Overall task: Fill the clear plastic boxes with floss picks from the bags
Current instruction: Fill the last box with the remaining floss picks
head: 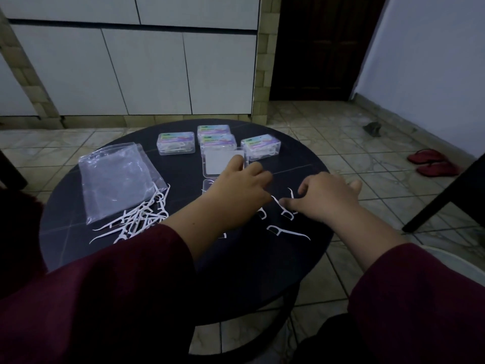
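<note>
Two dark red sleeves (105,298) are seen nearest, reaching over a round dark table (262,271). The left hand (236,190) is laid over an open clear box (223,164) with curled fingers; whether anything is pinched cannot be told. The right hand (328,195) is spread, fingertips at loose floss picks (287,214). A white heap of picks (139,219) is spilled beside clear bags (118,179). Four closed boxes (176,143) with colourful labels are set behind; their writing cannot be read.
</note>
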